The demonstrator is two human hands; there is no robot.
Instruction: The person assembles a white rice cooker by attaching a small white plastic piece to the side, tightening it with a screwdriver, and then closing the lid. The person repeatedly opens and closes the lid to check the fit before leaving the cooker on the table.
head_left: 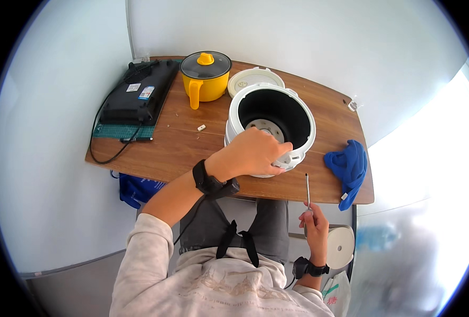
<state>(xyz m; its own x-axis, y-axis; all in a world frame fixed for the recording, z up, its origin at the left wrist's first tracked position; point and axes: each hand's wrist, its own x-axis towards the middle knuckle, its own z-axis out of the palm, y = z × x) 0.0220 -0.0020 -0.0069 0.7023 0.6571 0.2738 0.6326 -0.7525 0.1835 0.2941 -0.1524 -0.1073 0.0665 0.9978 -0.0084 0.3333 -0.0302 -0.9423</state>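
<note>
A white cooker body sits near the middle of the table, tilted toward me. Its dark round inside shows a pale metal disc with holes at the bottom. My left hand reaches across its near rim, fingers closed round the edge by a small white latch-like part; the palm side is hidden. In my right hand, held low just off the table's front edge, a screwdriver points upward, its shaft clear of the cooker. A round white cover lies flat behind the cooker body.
A yellow pot with a glass lid stands at the back. At left, a black flat appliance with a cord rests on a green mat. A small white piece and a blue cloth lie on the wooden table. A cream disc is below, right.
</note>
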